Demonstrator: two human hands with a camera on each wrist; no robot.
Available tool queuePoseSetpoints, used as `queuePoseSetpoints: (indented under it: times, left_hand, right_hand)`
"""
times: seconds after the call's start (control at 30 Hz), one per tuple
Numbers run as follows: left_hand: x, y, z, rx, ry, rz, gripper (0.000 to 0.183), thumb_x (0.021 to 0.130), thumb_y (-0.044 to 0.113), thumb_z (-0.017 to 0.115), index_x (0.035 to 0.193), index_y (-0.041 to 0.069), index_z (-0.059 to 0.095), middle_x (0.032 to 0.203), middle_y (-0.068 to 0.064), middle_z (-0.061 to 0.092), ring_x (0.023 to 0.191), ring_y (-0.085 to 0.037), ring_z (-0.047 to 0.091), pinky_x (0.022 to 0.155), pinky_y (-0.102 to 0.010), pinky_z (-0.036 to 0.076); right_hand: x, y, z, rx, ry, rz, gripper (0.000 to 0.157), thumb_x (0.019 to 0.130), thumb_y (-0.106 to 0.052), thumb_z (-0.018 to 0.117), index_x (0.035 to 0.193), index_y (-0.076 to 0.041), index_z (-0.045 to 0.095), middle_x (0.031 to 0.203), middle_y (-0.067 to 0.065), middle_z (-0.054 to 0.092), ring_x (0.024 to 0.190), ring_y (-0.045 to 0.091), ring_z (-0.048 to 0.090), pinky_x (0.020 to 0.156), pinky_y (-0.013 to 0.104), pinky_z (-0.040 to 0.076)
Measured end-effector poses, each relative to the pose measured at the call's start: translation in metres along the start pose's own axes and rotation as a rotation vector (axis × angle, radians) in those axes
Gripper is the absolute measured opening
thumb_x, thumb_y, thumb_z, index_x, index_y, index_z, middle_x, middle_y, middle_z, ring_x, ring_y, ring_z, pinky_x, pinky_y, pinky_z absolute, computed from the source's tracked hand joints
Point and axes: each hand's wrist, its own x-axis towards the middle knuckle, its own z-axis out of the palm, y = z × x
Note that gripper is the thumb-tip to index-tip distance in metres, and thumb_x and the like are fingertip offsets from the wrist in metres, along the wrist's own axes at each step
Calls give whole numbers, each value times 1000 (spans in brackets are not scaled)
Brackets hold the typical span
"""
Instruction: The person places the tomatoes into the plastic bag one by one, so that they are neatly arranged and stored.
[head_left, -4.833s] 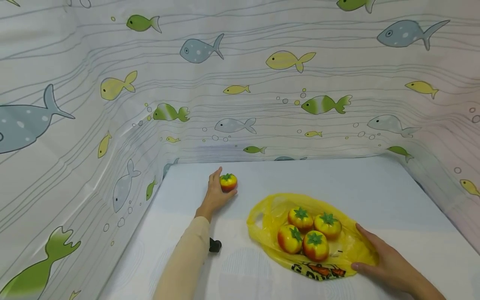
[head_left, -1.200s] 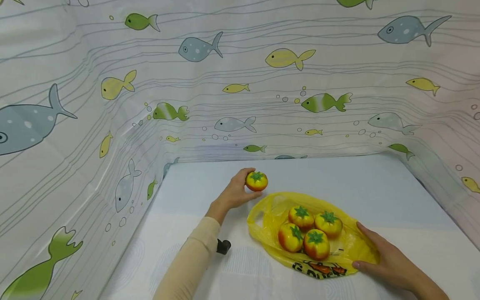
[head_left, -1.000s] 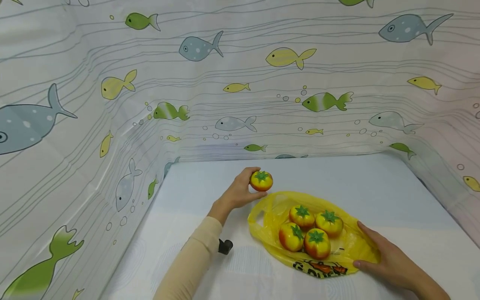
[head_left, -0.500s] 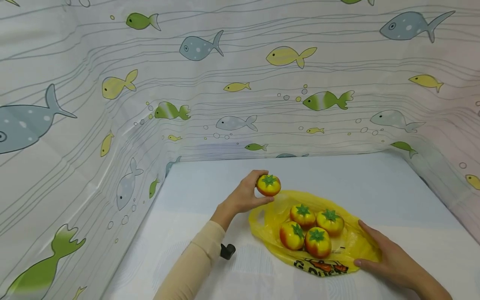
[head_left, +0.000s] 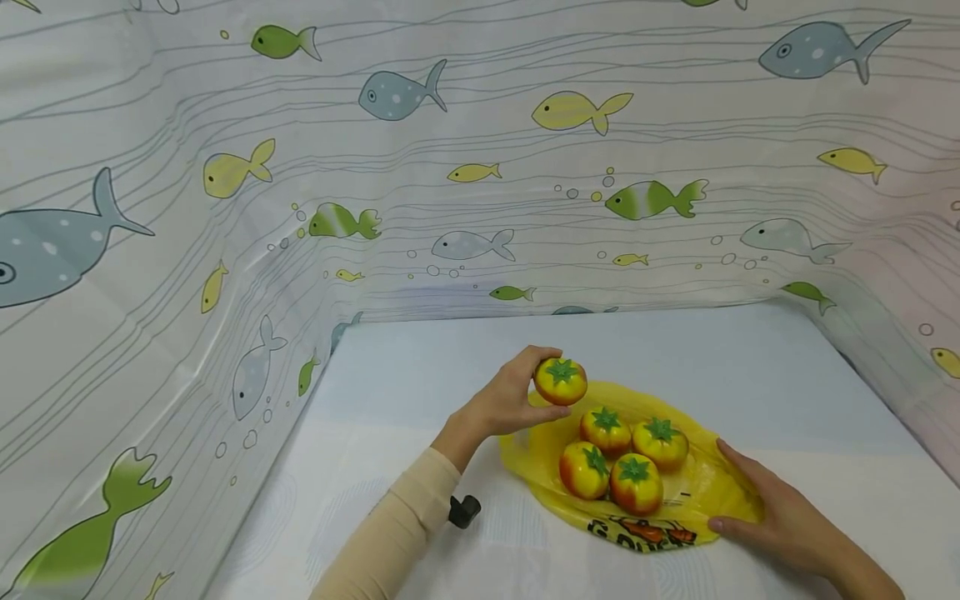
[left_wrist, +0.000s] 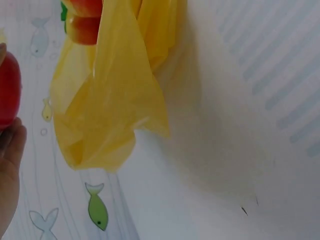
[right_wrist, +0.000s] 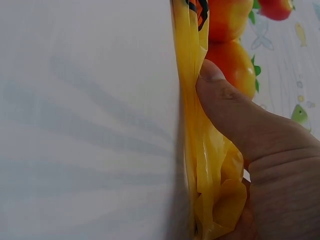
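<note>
My left hand (head_left: 506, 402) grips a yellow-and-red tomato (head_left: 561, 382) with a green star-shaped top, thumb below and fingers behind. It is raised over the far left part of a yellow plastic bag (head_left: 705, 500). Several similar tomatoes (head_left: 636, 485) sit together on the spread bag. At the bag's right end, my right hand (head_left: 787, 518) holds the plastic between thumb and fingers. In the right wrist view, the thumb (right_wrist: 225, 97) presses on the folded bag edge (right_wrist: 192, 125). The left wrist view shows only part of the held tomato (left_wrist: 9, 90), at its left edge.
A pale tabletop (head_left: 420, 358) lies under the bag. Fish-patterned sheets (head_left: 480, 208) rise as walls at the back and both sides. A small black piece (head_left: 465, 512) sits at the left wrist.
My left hand has taken hold of the lone tomato at the back left of the table and carried it rightward to over the bag. The right hand has stayed at the bag's end.
</note>
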Motion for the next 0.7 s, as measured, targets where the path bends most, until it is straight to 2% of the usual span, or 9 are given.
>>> queuePoseSetpoints:
  times: [0.4, 0.7]
  left_hand:
    - [13, 28, 16, 5, -31, 133, 81, 84, 29, 88, 145, 7, 40, 139, -7, 49, 121, -14, 55, 105, -19, 47]
    - [27, 58, 36, -32, -105, 135, 81, 86, 34, 85, 150, 14, 41, 137, -4, 46, 121, -8, 52, 100, -11, 45]
  right_hand:
    - [-1, 0, -2, -16, 0, 9, 113, 79, -53, 85, 163, -7, 24, 154, 36, 37, 132, 61, 40, 100, 78, 36]
    - [0, -1, -3, 12, -1, -1, 112, 79, -51, 85, 163, -8, 24, 155, 36, 37, 133, 61, 39, 100, 77, 36]
